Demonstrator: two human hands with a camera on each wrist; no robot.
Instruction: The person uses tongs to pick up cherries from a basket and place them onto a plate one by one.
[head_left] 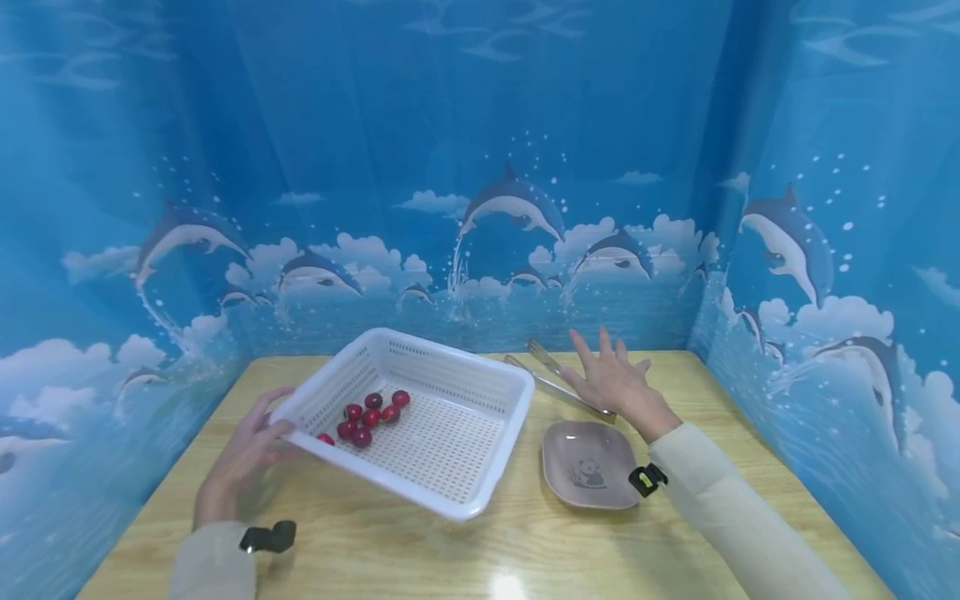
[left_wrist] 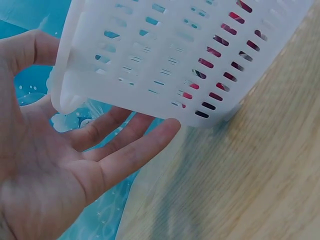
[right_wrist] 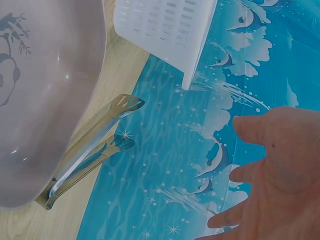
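My left hand (head_left: 242, 454) grips a white plastic basket (head_left: 450, 454) at its left rim. In the left wrist view the fingers (left_wrist: 142, 150) lie against the perforated side wall, with the thumb by the rim. Tilted, the basket is raised at its left end over the table. Several dark red cherries (head_left: 362, 437) lie toward its left side. My right hand (head_left: 617, 387) is spread with its fingers straight, holding nothing, above the metal tongs (right_wrist: 82, 155). A pinkish-brown square plate (head_left: 558, 450) with a panda print sits below the right wrist.
Everything is on a light wood-grain table (head_left: 360, 550). Blue curtains (head_left: 480, 100) printed with dolphins rise behind it and along both sides. The plate stands to the right of the basket, with the tongs lying behind it near the table's back edge.
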